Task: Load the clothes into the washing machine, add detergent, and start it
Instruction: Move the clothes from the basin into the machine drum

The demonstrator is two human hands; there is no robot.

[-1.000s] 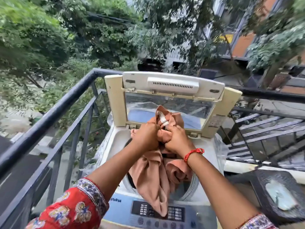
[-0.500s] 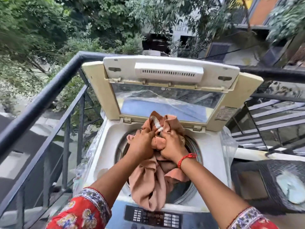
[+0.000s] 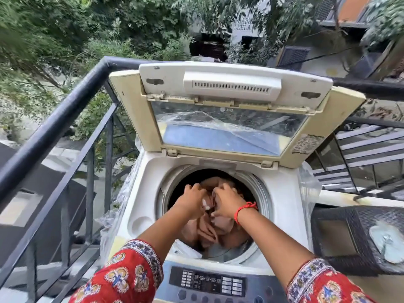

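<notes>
A white top-loading washing machine (image 3: 153, 178) stands on a balcony with its lid (image 3: 231, 110) raised upright. A peach-pink garment (image 3: 207, 231) lies bunched inside the round drum opening. My left hand (image 3: 191, 201) and my right hand (image 3: 226, 203) are both down in the drum mouth, fingers closed on the upper folds of the cloth. A red thread band circles my right wrist. The control panel (image 3: 207, 282) with its buttons runs along the near edge of the machine. No detergent is visible.
A black metal railing (image 3: 65, 110) runs along the left and behind the machine. A dark wicker table (image 3: 341, 232) with a pale object on it stands at the right. Clear plastic sheeting hangs around the machine's sides. Trees and buildings lie beyond.
Both hands have dropped from above the rim into the drum, taking the peach garment down with them. The cloth no longer hangs over the front edge. The camera has moved closer.
</notes>
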